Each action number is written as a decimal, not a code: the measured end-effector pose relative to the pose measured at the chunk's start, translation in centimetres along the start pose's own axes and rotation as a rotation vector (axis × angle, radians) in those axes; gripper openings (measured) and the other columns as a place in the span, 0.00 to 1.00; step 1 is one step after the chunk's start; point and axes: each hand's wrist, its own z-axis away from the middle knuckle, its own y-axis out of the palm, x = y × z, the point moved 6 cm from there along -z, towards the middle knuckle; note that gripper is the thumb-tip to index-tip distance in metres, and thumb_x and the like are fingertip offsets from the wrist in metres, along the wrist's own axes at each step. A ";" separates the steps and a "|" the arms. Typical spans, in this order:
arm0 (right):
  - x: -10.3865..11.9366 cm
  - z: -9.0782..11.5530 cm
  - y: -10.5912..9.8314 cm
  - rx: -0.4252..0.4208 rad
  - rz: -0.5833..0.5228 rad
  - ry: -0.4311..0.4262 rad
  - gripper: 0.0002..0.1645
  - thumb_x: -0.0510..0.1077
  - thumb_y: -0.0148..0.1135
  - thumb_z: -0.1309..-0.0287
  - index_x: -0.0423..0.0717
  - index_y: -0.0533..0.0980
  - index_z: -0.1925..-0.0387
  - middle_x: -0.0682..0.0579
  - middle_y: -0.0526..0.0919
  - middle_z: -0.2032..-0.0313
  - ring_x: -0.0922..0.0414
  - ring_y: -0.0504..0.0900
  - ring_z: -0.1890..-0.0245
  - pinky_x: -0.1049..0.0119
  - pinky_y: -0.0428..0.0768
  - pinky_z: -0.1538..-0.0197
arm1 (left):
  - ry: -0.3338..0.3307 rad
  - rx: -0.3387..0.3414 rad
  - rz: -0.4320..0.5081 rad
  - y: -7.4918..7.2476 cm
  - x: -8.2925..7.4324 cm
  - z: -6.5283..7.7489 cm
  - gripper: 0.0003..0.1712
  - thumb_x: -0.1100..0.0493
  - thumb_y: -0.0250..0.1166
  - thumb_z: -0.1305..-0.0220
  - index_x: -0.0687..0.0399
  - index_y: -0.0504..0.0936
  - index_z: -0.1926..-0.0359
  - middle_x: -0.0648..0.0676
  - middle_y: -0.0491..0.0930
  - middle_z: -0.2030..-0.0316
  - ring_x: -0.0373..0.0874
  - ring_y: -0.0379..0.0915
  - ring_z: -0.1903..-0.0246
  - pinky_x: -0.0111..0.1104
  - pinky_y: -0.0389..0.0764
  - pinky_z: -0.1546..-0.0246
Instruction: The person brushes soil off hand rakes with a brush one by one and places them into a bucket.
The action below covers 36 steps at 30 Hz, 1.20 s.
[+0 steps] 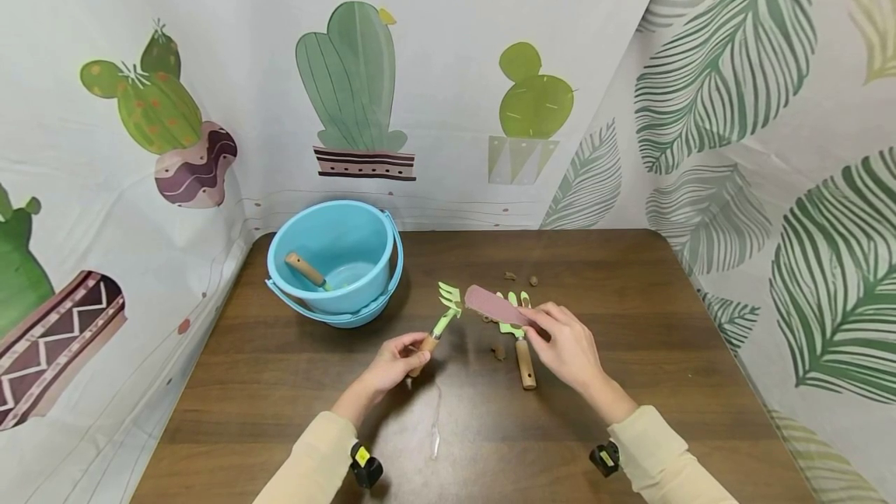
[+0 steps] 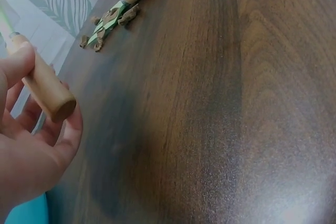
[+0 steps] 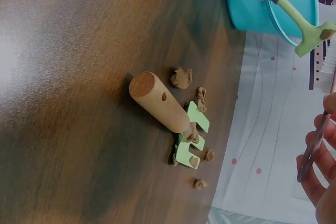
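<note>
My left hand (image 1: 389,368) grips the wooden handle of a small green hand rake (image 1: 442,323), its tines raised over the table. In the right wrist view, a brown clump shows on the rake's head (image 3: 307,35). My right hand (image 1: 570,348) pinches a pink brush (image 1: 492,304) by one end, close beside the rake; pale bristles (image 3: 328,64) show in the right wrist view. Beneath the brush lies a green garden fork (image 3: 157,100) with a wooden handle, partly hidden in the head view. Several crumbly brown clumps (image 3: 181,77) lie on and around its tines.
A light blue bucket (image 1: 343,300) stands at the back left of the brown wooden table (image 1: 630,294), its carrying handle hanging down. Inside it leans another wooden-handled tool (image 1: 305,269). A white cloth (image 1: 448,99) printed with cacti and leaves hangs behind the table.
</note>
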 end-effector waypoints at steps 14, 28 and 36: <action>0.4 -0.4 -0.2 0.029 -0.030 -0.003 0.17 0.41 0.68 0.55 0.50 0.82 0.59 0.59 0.80 0.67 0.63 0.73 0.72 0.66 0.72 0.72 | 0.138 -0.140 -0.165 -0.2 -3.4 1.2 0.18 0.72 0.63 0.47 0.69 0.78 0.53 0.62 0.78 0.62 0.46 0.73 0.66 0.27 0.73 0.68; 1.2 -0.6 0.3 0.095 -0.096 -0.040 0.18 0.41 0.69 0.55 0.52 0.82 0.58 0.60 0.79 0.69 0.66 0.68 0.74 0.72 0.67 0.74 | 0.214 -0.222 -0.238 -1.2 -0.5 -0.6 0.17 0.68 0.69 0.52 0.54 0.83 0.57 0.51 0.78 0.66 0.41 0.74 0.67 0.31 0.73 0.63; 1.1 -0.4 0.3 0.111 -0.086 -0.046 0.18 0.40 0.70 0.56 0.53 0.82 0.58 0.60 0.79 0.69 0.67 0.68 0.75 0.74 0.67 0.75 | 0.233 -0.224 -0.247 -1.3 -0.7 -0.6 0.18 0.68 0.69 0.51 0.52 0.83 0.57 0.49 0.79 0.66 0.42 0.74 0.67 0.30 0.73 0.63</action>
